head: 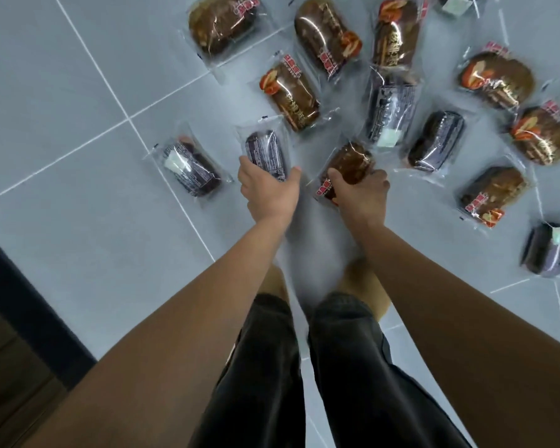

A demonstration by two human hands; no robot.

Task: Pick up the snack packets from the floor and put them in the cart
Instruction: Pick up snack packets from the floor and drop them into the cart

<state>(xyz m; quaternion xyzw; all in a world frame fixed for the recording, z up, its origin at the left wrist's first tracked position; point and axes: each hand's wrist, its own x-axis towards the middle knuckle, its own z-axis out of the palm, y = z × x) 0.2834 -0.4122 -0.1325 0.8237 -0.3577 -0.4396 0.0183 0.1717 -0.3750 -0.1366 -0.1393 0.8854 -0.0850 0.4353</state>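
Several clear-wrapped snack packets lie scattered on the grey tiled floor [78,92], some brown, some dark purple. My left hand [267,192] grips a dark purple packet [264,150] by its near end. My right hand [361,195] holds a brown packet [349,161] with a red label. Another purple packet [191,168] lies on the floor just left of my left hand. A brown packet [290,95] rests beyond both hands. No cart is in view.
More packets spread to the right, such as a purple one [435,140] and a brown one [490,195]. A dark wall base or furniture edge [23,302] runs along the lower left. My legs in dark shorts [304,367] fill the bottom centre.
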